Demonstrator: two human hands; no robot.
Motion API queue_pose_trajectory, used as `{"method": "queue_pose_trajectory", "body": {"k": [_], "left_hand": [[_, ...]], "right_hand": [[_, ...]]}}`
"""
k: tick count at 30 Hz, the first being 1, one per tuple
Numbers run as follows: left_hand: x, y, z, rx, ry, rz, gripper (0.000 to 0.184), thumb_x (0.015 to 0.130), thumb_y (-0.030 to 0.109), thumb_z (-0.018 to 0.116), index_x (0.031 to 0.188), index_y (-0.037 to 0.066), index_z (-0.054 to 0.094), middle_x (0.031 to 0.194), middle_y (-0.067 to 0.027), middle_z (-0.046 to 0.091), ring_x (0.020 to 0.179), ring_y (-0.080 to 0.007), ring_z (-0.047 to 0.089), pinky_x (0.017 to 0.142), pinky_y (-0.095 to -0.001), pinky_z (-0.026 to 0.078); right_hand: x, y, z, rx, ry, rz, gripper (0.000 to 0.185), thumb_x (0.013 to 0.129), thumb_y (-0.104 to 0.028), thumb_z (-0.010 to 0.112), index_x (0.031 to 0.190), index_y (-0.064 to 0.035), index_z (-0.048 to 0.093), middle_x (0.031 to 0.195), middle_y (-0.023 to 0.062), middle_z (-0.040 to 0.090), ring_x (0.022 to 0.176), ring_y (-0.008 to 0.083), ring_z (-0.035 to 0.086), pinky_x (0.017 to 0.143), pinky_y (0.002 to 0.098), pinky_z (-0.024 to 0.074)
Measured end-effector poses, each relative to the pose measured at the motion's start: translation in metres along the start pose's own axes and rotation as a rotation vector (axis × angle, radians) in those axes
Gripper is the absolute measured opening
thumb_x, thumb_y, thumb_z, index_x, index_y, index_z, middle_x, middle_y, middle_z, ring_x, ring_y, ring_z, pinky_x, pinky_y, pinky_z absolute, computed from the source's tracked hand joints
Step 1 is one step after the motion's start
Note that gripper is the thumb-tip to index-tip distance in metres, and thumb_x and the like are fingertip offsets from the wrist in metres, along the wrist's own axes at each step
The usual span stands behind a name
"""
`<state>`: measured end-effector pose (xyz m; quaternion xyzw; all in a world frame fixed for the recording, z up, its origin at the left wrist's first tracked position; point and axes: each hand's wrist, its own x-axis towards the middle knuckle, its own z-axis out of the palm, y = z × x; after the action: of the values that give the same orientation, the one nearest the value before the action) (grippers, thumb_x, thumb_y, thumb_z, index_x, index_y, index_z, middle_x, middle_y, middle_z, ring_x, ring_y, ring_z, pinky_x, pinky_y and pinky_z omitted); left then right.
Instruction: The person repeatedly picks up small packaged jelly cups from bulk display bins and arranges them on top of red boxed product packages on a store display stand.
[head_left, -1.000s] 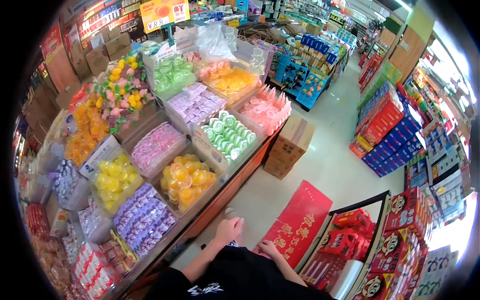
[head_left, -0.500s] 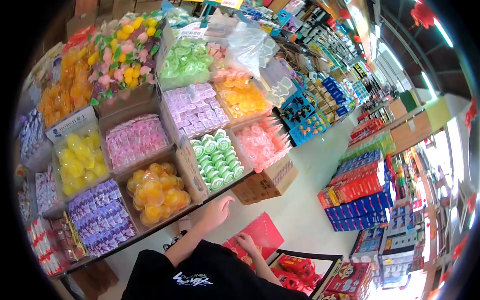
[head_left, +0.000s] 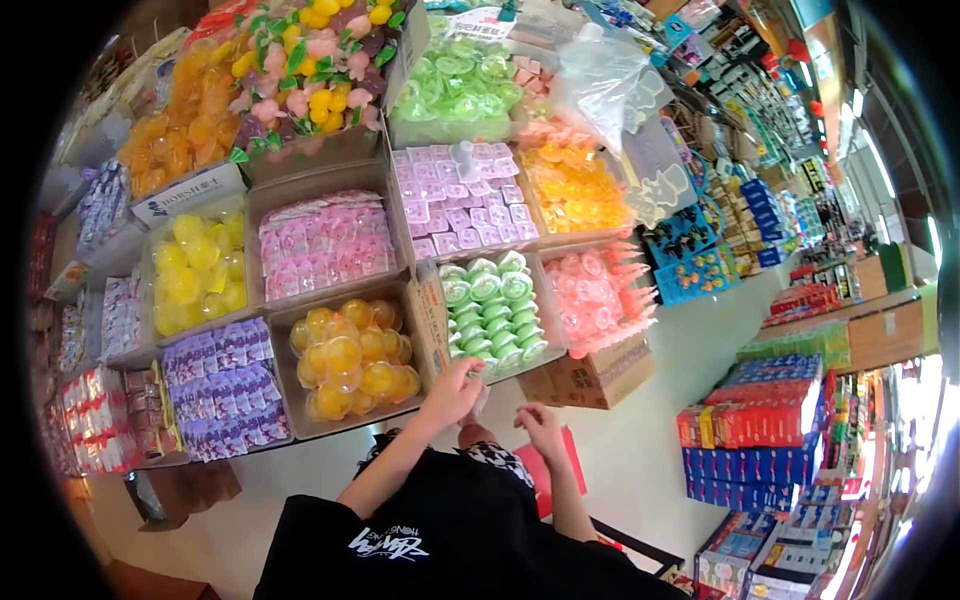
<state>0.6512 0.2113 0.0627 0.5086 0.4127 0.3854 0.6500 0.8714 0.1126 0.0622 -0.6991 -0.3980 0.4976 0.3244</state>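
My left hand (head_left: 453, 393) is at the front edge of a bin of green-and-white wrapped cups (head_left: 492, 312), its fingers curled together. A small greenish bit shows at the fingertips, too small to name. Lower and to the right, my right hand (head_left: 541, 428) hangs in front of my body with bent, closed fingers and nothing visible in them. Behind the right forearm is a flat red panel (head_left: 568, 452), partly hidden. A box of round orange-yellow cups (head_left: 350, 362) lies left of my left hand, and a bin of pink cups (head_left: 592, 290) is up to the right.
More bins fill the display: purple packets (head_left: 225, 390), yellow cups (head_left: 197, 275), pink packets (head_left: 325, 245), lilac cups (head_left: 465, 200) and orange packs (head_left: 575, 188). A cardboard box (head_left: 600, 375) stands on the floor. Stacked red and blue cartons (head_left: 750, 430) are to the right.
My left hand has moved right, up to the green-and-white cups. My right hand has risen away from in front of the red panel, its fingers now curled. The view has shifted.
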Motion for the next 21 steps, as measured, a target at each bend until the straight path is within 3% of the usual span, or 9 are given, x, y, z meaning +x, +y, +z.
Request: {"method": "queue_pose_trajectory", "body": {"k": [4, 10, 11, 14, 17, 21], "left_hand": [[0.009, 0.039, 0.01, 0.142, 0.009, -0.072, 0.036, 0.089, 0.011, 0.056, 0.124, 0.002, 0.053, 0.118, -0.0144, 0.06, 0.097, -0.0232, 0.065, 0.079, -0.0339, 0.052], [0.073, 0.058, 0.014, 0.071, 0.349, 0.011, 0.039, 0.091, 0.015, 0.058, 0.127, 0.0, 0.052, 0.123, -0.015, 0.058, 0.112, -0.0253, 0.058, 0.088, -0.0348, 0.049], [0.086, 0.061, 0.008, 0.166, 0.399, 0.033, 0.039, 0.091, 0.017, 0.059, 0.124, -0.001, 0.054, 0.122, -0.0171, 0.058, 0.116, -0.0268, 0.056, 0.095, -0.0354, 0.045], [0.135, 0.079, -0.015, 0.328, 0.562, 0.186, 0.038, 0.09, 0.02, 0.06, 0.121, -0.001, 0.056, 0.12, -0.02, 0.058, 0.116, -0.0322, 0.055, 0.099, -0.0363, 0.042], [0.178, 0.104, -0.032, 0.681, 0.733, 0.295, 0.038, 0.089, 0.025, 0.06, 0.117, -0.001, 0.059, 0.118, -0.0229, 0.057, 0.112, -0.0376, 0.054, 0.099, -0.0395, 0.041], [0.224, 0.088, -0.065, 0.993, 0.852, 0.02, 0.038, 0.089, 0.031, 0.059, 0.11, -0.001, 0.063, 0.114, -0.0245, 0.06, 0.108, -0.0403, 0.056, 0.094, -0.0445, 0.044]], "right_hand": [[0.05, -0.052, -0.018, 0.021, -0.003, -0.229, 0.014, 0.093, -0.008, 0.057, 0.101, 0.0029, 0.061, 0.081, 0.0056, 0.065, 0.077, 0.0114, 0.061, 0.071, 0.0244, 0.0474], [0.135, -0.104, -0.023, 0.256, -0.23, -0.236, 0.016, 0.094, -0.01, 0.056, 0.103, 0.0028, 0.062, 0.085, 0.0065, 0.065, 0.08, 0.0128, 0.062, 0.075, 0.0265, 0.0501], [0.149, -0.109, -0.022, 0.252, -0.275, -0.246, 0.017, 0.095, -0.01, 0.056, 0.103, 0.0027, 0.062, 0.086, 0.0066, 0.065, 0.08, 0.0131, 0.063, 0.076, 0.0266, 0.0502], [0.185, -0.138, -0.013, 0.281, -0.402, -0.302, 0.019, 0.095, -0.011, 0.056, 0.106, 0.0033, 0.063, 0.088, 0.0071, 0.065, 0.082, 0.0136, 0.064, 0.077, 0.0261, 0.0503], [0.218, -0.161, 0.005, 0.3, -0.501, -0.341, 0.022, 0.094, -0.011, 0.056, 0.108, 0.0036, 0.063, 0.093, 0.0072, 0.066, 0.085, 0.014, 0.064, 0.078, 0.0267, 0.0501], [0.256, -0.173, 0.054, 0.386, -0.633, -0.366, 0.028, 0.094, -0.015, 0.057, 0.116, 0.0012, 0.06, 0.106, 0.0082, 0.065, 0.093, 0.0165, 0.064, 0.082, 0.0293, 0.05]]}}
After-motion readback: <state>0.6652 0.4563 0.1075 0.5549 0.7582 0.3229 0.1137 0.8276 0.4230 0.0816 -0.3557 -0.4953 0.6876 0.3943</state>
